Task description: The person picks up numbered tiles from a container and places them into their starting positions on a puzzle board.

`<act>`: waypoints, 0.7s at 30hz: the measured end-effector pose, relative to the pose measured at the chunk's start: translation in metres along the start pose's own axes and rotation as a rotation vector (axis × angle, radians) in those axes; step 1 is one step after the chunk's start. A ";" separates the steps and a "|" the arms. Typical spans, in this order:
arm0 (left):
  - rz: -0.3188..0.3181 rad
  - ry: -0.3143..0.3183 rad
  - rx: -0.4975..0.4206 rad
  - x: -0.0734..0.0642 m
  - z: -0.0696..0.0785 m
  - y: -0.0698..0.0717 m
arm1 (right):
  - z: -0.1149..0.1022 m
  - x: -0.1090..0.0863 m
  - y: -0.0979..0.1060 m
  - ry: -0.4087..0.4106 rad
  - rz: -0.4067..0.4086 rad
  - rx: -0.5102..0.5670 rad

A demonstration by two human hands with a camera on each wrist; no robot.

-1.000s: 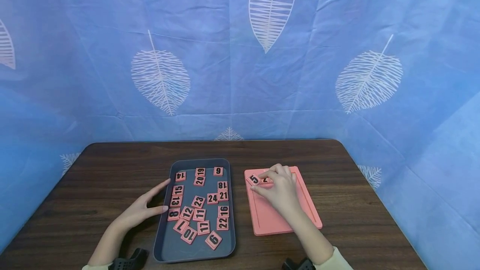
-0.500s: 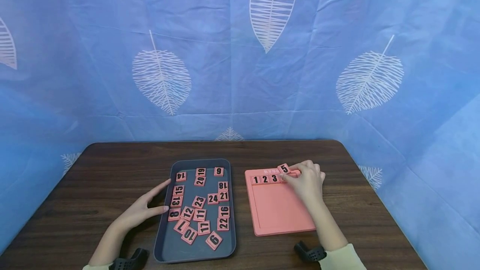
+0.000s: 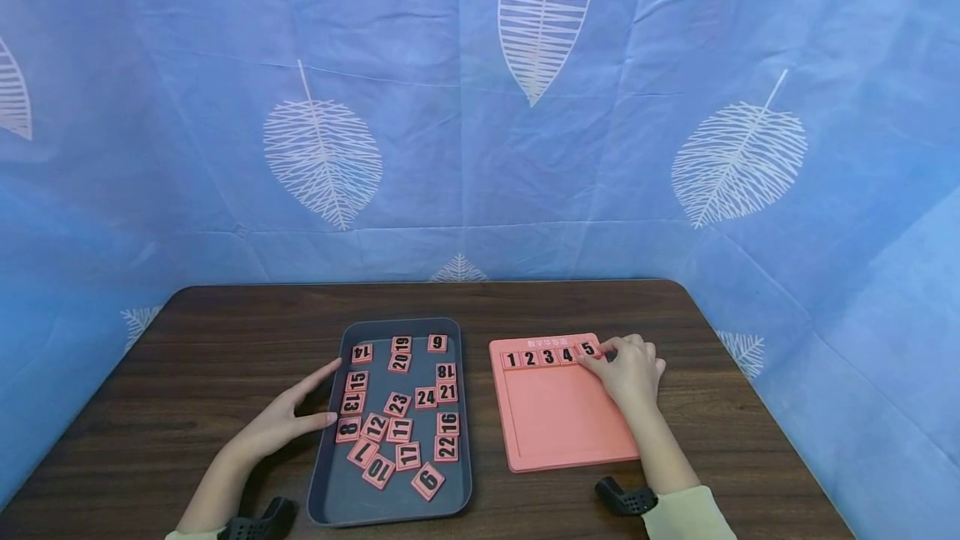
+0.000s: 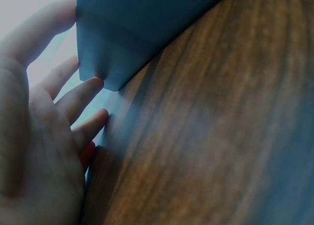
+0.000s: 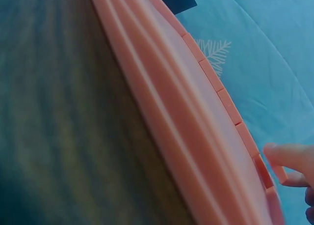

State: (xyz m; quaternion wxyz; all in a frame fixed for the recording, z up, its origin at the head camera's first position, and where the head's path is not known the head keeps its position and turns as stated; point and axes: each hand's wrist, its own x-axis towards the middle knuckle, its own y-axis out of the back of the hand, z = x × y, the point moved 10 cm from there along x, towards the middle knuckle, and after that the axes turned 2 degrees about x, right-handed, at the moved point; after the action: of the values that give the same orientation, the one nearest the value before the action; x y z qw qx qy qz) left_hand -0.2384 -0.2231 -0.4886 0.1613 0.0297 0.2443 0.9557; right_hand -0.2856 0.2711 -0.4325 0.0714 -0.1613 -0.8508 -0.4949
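Observation:
A pink number tile marked 5 (image 3: 588, 349) is pinched between the thumb and finger of my right hand (image 3: 632, 372). It sits at the right end of the top row on the pink puzzle board (image 3: 558, 432), beside tile 4 (image 3: 567, 356). Seen from the right wrist, the held tile (image 5: 280, 174) tilts up from the board's edge. Tiles 1 to 4 lie in order along that row. My left hand (image 3: 273, 425) touches the left side of the dark grey tray (image 3: 322, 486) with its fingers stretched out; the left wrist view shows the fingertips (image 4: 98, 82) against the tray wall.
Many loose numbered tiles lie in the tray at mixed angles, such as tile 6 (image 3: 427, 481) near its front. The dark wooden table (image 3: 240, 323) holds both tray and board. A blue leaf-patterned cloth (image 3: 420, 148) hangs behind.
My right hand has carried tile 5 rightwards from the board's top left corner, then lowered it at the right end of the row. The left hand and tray have stayed still.

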 end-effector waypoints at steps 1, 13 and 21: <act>0.001 0.003 0.002 0.000 0.000 0.000 | 0.002 0.000 -0.001 -0.003 -0.004 -0.006; -0.004 0.003 -0.001 -0.001 0.001 0.000 | 0.009 -0.001 -0.008 -0.038 -0.024 0.002; -0.002 -0.017 0.011 -0.001 0.004 0.000 | 0.007 0.000 -0.007 -0.020 -0.008 0.014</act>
State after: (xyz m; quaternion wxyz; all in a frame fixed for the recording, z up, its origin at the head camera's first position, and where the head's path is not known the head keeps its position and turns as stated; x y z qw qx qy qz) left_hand -0.2371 -0.2220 -0.4852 0.1640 0.0385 0.2484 0.9539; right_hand -0.2876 0.2744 -0.4419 0.0620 -0.1623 -0.8555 -0.4878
